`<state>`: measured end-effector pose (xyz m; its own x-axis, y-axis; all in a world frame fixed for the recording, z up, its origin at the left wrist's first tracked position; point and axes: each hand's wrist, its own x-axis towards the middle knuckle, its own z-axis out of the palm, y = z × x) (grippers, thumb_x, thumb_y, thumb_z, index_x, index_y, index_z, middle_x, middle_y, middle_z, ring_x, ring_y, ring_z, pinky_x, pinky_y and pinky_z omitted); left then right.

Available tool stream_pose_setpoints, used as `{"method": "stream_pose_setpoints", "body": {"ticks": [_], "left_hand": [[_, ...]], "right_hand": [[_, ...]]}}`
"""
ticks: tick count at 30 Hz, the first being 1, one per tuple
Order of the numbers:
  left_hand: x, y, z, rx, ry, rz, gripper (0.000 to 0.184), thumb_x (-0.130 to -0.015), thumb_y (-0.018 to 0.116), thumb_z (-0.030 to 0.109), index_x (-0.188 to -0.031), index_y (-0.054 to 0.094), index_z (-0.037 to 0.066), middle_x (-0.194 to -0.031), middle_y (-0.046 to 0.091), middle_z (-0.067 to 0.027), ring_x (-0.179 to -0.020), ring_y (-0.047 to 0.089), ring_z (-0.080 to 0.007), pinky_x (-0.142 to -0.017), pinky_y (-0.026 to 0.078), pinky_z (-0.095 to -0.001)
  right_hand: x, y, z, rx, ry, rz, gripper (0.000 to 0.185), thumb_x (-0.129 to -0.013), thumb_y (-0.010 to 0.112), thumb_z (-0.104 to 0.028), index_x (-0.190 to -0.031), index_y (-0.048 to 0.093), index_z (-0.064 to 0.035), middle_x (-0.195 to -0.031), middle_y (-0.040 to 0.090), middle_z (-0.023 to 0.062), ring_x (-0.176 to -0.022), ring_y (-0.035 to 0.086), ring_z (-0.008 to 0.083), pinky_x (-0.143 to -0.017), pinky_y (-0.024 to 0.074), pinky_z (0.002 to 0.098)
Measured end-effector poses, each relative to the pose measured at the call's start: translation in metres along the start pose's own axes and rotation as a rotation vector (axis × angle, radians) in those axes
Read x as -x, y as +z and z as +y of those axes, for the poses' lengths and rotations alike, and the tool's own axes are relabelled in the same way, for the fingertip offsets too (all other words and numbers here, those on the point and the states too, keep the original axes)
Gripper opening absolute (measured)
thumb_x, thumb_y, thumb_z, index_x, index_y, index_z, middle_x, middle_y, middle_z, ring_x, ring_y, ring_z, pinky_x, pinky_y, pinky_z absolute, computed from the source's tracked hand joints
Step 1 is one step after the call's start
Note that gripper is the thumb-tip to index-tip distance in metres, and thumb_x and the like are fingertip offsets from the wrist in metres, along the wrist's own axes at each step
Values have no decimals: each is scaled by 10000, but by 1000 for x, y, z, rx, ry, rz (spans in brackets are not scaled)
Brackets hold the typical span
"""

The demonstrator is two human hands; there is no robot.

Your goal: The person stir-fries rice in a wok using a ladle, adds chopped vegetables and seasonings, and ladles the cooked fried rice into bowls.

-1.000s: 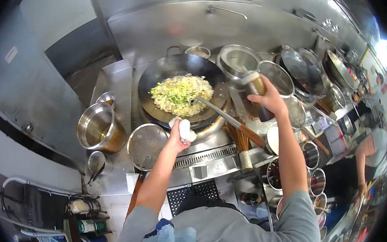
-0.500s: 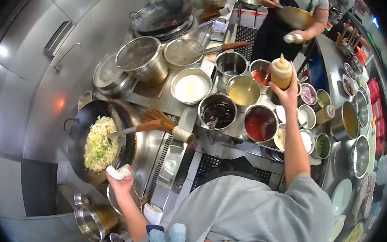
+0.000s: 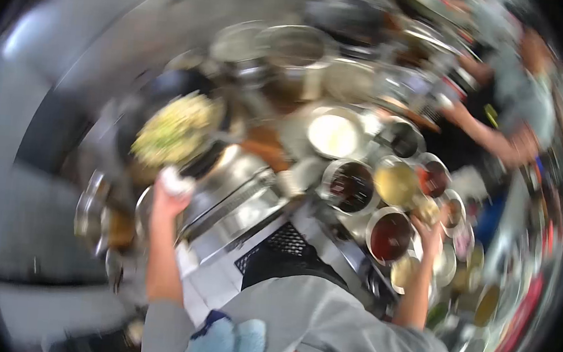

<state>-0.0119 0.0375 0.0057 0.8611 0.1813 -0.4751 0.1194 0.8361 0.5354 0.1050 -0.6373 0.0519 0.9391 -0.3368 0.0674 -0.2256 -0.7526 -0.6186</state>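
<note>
My left hand (image 3: 171, 199) is closed on a folded white cloth (image 3: 176, 182) at the near rim of the wok (image 3: 141, 122). Pale fried rice (image 3: 176, 128) with green bits lies in the wok. Among the metal sauce pots, my right hand (image 3: 430, 237) is closed around a squeeze bottle (image 3: 427, 211), whose outline is smeared by motion. Close to that hand stand a pot of red liquid (image 3: 390, 236), a pot of yellow liquid (image 3: 396, 182) and a pot of dark sauce (image 3: 351, 187).
A pot of white liquid (image 3: 333, 136) stands farther back, near a tall metal pot (image 3: 295, 48) and a strainer (image 3: 348, 81). At upper right another person's arm (image 3: 489, 136) reaches in. Metal containers (image 3: 93, 217) stand left of my left arm. Most edges are blurred.
The whole view has swung, shifting the pots right and blurring the scene. My right hand has come down with the squeeze bottle to the sauce pots. My left hand stays by the wok with the cloth.
</note>
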Motion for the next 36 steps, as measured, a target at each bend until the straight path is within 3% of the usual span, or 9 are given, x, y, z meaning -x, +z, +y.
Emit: {"method": "stream_pose_setpoints", "body": {"ticks": [5, 11, 13, 15, 19, 22, 27, 28, 36], "left_hand": [[14, 36, -7, 58, 46, 300, 436, -781, 480, 594, -990, 516, 212, -916, 606, -137, -729, 596, -246, -409, 383, -264], [4, 29, -10, 112, 20, 318, 401, -779, 504, 597, -935, 563, 232, -936, 583, -28, -825, 543, -221, -536, 406, -288], [2, 28, -11, 63, 39, 330, 404, -785, 498, 592, -940, 565, 225, -914, 585, -23, -819, 548, -211, -544, 410, -299], [-2, 27, -12, 60, 52, 324, 402, -796, 486, 590, -926, 572, 219, -873, 589, -5, -802, 549, -190, -550, 413, -309], [2, 23, -12, 36, 43, 238, 353, -820, 469, 546, -891, 584, 220, -777, 593, 29, -709, 537, -159, -548, 407, -319], [4, 24, -11, 45, 8, 219, 336, -832, 461, 532, -906, 584, 227, -790, 594, 35, -705, 533, -147, -550, 398, -324], [7, 27, -8, 75, -8, 193, 302, -821, 492, 506, -909, 585, 232, -788, 590, 38, -730, 535, -143, -557, 399, -325], [5, 25, -7, 75, -7, 189, 298, -821, 495, 502, -907, 586, 232, -786, 588, 38, -736, 535, -142, -557, 400, -325], [2, 26, -12, 39, 11, 280, 317, -808, 481, 504, -891, 577, 214, -787, 589, 26, -722, 552, -150, -530, 402, -322]], "right_hand": [[-12, 39, -93, -685, -453, -203, 602, -822, 627, -116, -1334, 338, 10, -1179, 523, 198, -1068, 536, 252, -921, 429, 372], [61, 232, -319, -1351, 388, -1627, 634, -880, 499, -462, -1135, 446, 116, -1050, 553, 254, -1015, 558, 360, -827, 522, 413], [106, 225, -385, -1666, 1147, -1611, 358, -864, 543, -104, -1050, 419, 175, -973, 541, 244, -853, 603, 251, -657, 548, 247], [122, 240, -403, -1545, 1017, -2155, 199, -824, 525, 17, -957, 436, 135, -792, 521, 117, -595, 530, 94, -484, 462, 162], [141, 178, -430, -598, -333, -1594, 219, -814, 545, -68, -1000, 469, 18, -570, 412, -25, -415, 412, 63, -381, 361, 195], [122, 179, -397, -149, -898, -1265, 669, -758, 581, -93, -1358, 287, -57, -719, 569, 103, -469, 517, 159, -446, 444, 294], [121, 201, -412, 206, -1088, -1019, 751, -739, 614, -84, -1389, 240, -57, -1099, 522, 323, -1069, 510, 415, -906, 403, 388], [108, 213, -416, -69, -1352, -939, 697, -777, 599, -91, -1388, 263, -63, -949, 600, 270, -845, 618, 357, -747, 476, 371], [71, 193, -445, -498, -442, -1420, 644, -861, 502, -113, -1424, 188, -102, -668, 425, 9, -439, 383, 72, -362, 383, 231]]}}
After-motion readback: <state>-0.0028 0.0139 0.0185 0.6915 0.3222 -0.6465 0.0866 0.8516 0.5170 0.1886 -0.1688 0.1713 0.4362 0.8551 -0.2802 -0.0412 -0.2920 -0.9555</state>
